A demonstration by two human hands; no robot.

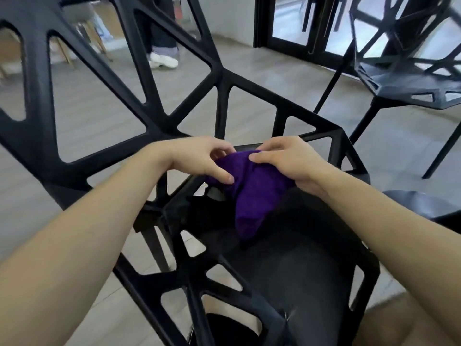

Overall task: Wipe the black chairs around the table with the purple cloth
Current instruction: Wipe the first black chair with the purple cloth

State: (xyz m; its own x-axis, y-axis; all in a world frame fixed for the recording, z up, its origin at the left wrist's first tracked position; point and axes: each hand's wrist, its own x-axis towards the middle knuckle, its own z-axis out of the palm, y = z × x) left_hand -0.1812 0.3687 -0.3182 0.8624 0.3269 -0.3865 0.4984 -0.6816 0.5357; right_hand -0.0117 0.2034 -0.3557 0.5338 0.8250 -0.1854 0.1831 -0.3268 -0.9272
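Café-like room: black lattice chairs (156, 101), glass doors (287, 18), grey floor (262, 68).

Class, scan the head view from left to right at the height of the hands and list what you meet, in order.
near black chair's backrest → left hand → purple cloth, gripped by both hands → right hand → second black chair

We have one view, worn on the head, facing forward and steeply down. It sits very near a black chair (219, 101), whose lattice back fills the left and centre. Farther off, at upper right, lie the floor (274, 71) and a second chair (399, 81).
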